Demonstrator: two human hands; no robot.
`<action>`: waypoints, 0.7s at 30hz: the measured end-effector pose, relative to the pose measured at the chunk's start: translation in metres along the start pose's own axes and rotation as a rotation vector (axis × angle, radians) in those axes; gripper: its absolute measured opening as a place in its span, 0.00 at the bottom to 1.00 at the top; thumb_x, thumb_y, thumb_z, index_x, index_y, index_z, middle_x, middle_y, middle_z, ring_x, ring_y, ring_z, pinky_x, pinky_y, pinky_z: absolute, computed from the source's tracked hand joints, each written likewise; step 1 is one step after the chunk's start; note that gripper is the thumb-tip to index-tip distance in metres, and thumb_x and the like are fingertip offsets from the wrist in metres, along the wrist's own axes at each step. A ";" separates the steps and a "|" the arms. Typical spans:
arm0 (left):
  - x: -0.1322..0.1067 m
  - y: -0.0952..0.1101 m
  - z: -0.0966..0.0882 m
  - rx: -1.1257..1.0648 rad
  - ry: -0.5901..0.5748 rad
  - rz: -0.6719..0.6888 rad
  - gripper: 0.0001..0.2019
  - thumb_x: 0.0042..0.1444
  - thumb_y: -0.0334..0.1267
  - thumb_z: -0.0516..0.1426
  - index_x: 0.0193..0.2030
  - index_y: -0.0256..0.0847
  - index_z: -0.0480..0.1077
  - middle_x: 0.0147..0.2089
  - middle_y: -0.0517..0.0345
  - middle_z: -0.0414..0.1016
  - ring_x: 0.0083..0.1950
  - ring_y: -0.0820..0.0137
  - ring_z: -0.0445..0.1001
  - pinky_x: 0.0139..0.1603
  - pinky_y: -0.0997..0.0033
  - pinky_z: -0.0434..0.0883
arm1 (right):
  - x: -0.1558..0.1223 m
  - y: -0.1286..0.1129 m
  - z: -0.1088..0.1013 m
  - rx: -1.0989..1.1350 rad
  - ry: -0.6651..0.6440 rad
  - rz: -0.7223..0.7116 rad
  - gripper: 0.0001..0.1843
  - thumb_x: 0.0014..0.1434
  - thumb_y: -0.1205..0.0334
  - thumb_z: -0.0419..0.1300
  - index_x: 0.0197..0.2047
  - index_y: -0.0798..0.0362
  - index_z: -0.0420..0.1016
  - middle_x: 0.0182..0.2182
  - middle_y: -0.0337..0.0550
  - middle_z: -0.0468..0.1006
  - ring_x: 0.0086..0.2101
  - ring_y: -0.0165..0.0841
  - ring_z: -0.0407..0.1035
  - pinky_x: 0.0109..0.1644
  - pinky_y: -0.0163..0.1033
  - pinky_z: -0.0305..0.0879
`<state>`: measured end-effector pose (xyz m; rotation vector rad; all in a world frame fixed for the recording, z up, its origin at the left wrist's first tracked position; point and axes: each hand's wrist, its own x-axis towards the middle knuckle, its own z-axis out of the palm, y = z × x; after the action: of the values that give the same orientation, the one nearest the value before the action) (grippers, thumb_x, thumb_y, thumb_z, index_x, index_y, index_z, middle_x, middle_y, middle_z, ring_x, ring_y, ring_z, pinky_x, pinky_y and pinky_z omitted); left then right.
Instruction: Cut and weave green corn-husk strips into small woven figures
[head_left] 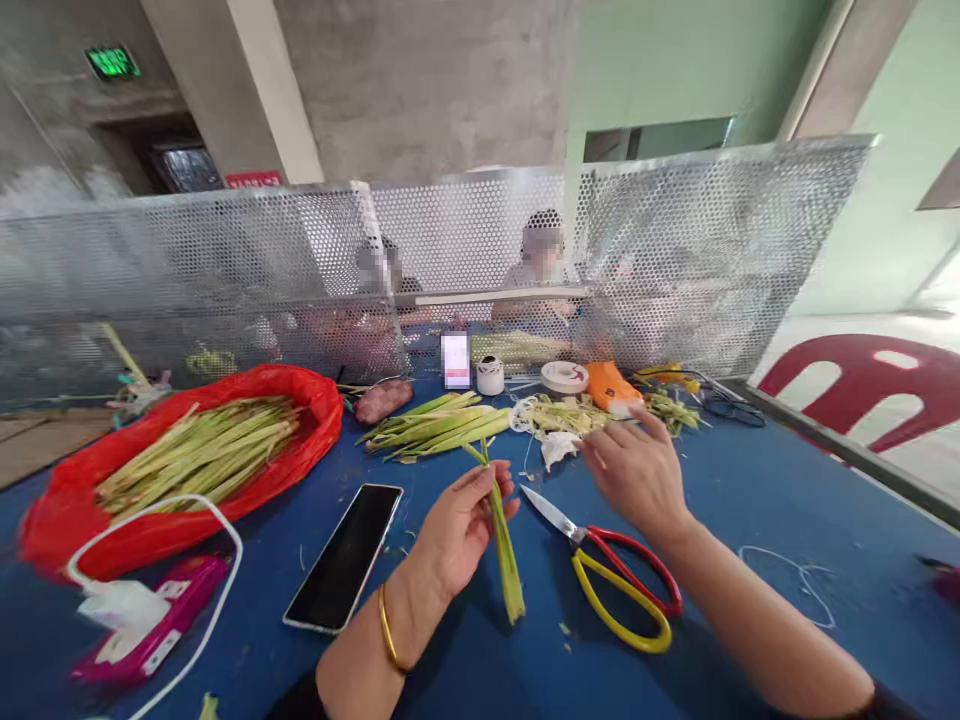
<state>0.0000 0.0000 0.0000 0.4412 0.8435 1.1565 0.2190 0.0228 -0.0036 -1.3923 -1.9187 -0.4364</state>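
Note:
My left hand (pixel 469 520), wearing a gold bangle, is closed around a narrow bundle of green leaf strips (pixel 506 560). The strips point down toward the table, with short ends above my fingers. My right hand (pixel 637 465) is raised to the right, back upward, with its fingers bent and close together; what they hold, if anything, is hidden. Behind it are an orange packet (pixel 611 385) and a crumpled white scrap (pixel 559 450). Scissors (pixel 577 535) with one red and one yellow handle lie between my hands. A pile of green strips (pixel 435 425) lies beyond my left hand.
On the left are a red bag (pixel 300 470) of long strips, a black phone (pixel 345 555) and a pink power strip (pixel 150 625) with a white cable. A thread spool (pixel 490 377) and tape roll (pixel 564 378) stand before a perforated metal screen (pixel 465 230); people sit behind it.

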 end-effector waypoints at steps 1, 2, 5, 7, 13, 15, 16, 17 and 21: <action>0.000 -0.001 -0.001 -0.022 0.013 -0.003 0.07 0.58 0.26 0.57 0.36 0.30 0.77 0.34 0.52 0.76 0.35 0.71 0.75 0.41 0.67 0.76 | -0.008 -0.011 0.002 0.118 -0.014 0.065 0.17 0.63 0.58 0.53 0.26 0.54 0.74 0.24 0.46 0.75 0.32 0.40 0.71 0.56 0.54 0.57; 0.000 -0.002 -0.001 -0.040 0.021 -0.006 0.07 0.58 0.26 0.57 0.35 0.30 0.77 0.34 0.52 0.76 0.35 0.71 0.75 0.41 0.67 0.76 | -0.015 -0.022 0.003 0.210 -0.032 0.103 0.14 0.63 0.57 0.53 0.30 0.54 0.75 0.27 0.47 0.77 0.35 0.41 0.72 0.53 0.51 0.60; 0.001 -0.008 -0.003 -0.077 0.012 -0.021 0.06 0.57 0.26 0.58 0.33 0.30 0.77 0.33 0.52 0.76 0.34 0.71 0.75 0.41 0.70 0.75 | -0.034 -0.053 0.010 0.749 -0.247 0.388 0.14 0.59 0.53 0.57 0.43 0.53 0.74 0.35 0.46 0.79 0.37 0.38 0.72 0.43 0.42 0.66; 0.002 -0.012 -0.004 -0.091 -0.013 -0.031 0.05 0.55 0.27 0.59 0.32 0.31 0.77 0.31 0.52 0.76 0.33 0.72 0.75 0.38 0.72 0.74 | -0.044 -0.070 0.014 1.090 -0.525 0.493 0.14 0.57 0.50 0.58 0.37 0.53 0.74 0.30 0.42 0.78 0.32 0.36 0.71 0.36 0.39 0.66; 0.006 -0.021 -0.010 0.000 -0.082 0.028 0.08 0.51 0.36 0.64 0.36 0.33 0.78 0.33 0.54 0.75 0.32 0.73 0.73 0.34 0.75 0.71 | -0.055 -0.082 0.024 1.362 -0.639 0.765 0.19 0.48 0.46 0.66 0.25 0.54 0.71 0.21 0.37 0.74 0.23 0.29 0.67 0.30 0.35 0.62; 0.008 -0.021 -0.012 0.098 -0.084 0.077 0.12 0.50 0.41 0.64 0.38 0.34 0.78 0.35 0.54 0.75 0.32 0.73 0.73 0.32 0.75 0.70 | -0.054 -0.079 0.023 1.356 -0.634 0.822 0.21 0.45 0.44 0.67 0.25 0.54 0.71 0.21 0.38 0.74 0.23 0.29 0.68 0.29 0.34 0.62; 0.009 -0.020 -0.013 0.147 -0.071 0.096 0.13 0.49 0.42 0.65 0.38 0.35 0.78 0.35 0.54 0.75 0.32 0.73 0.72 0.32 0.74 0.69 | -0.054 -0.078 0.022 1.341 -0.640 0.832 0.21 0.45 0.43 0.67 0.25 0.55 0.71 0.21 0.38 0.74 0.23 0.29 0.68 0.29 0.34 0.62; 0.009 -0.019 -0.014 0.191 -0.047 0.108 0.13 0.47 0.41 0.66 0.38 0.35 0.78 0.35 0.54 0.76 0.31 0.73 0.72 0.32 0.74 0.69 | -0.054 -0.078 0.021 1.325 -0.643 0.829 0.22 0.46 0.43 0.67 0.25 0.55 0.71 0.21 0.38 0.74 0.23 0.29 0.69 0.29 0.34 0.62; 0.010 -0.020 -0.014 0.250 0.015 0.052 0.10 0.43 0.36 0.67 0.33 0.34 0.79 0.31 0.55 0.76 0.29 0.73 0.72 0.32 0.74 0.68 | -0.058 -0.081 0.020 1.249 -0.655 0.756 0.20 0.46 0.44 0.67 0.28 0.54 0.73 0.22 0.37 0.72 0.25 0.29 0.67 0.29 0.34 0.63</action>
<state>0.0033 0.0003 -0.0261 0.6640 0.9991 1.1075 0.1467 -0.0331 -0.0474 -1.2135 -1.3587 1.4686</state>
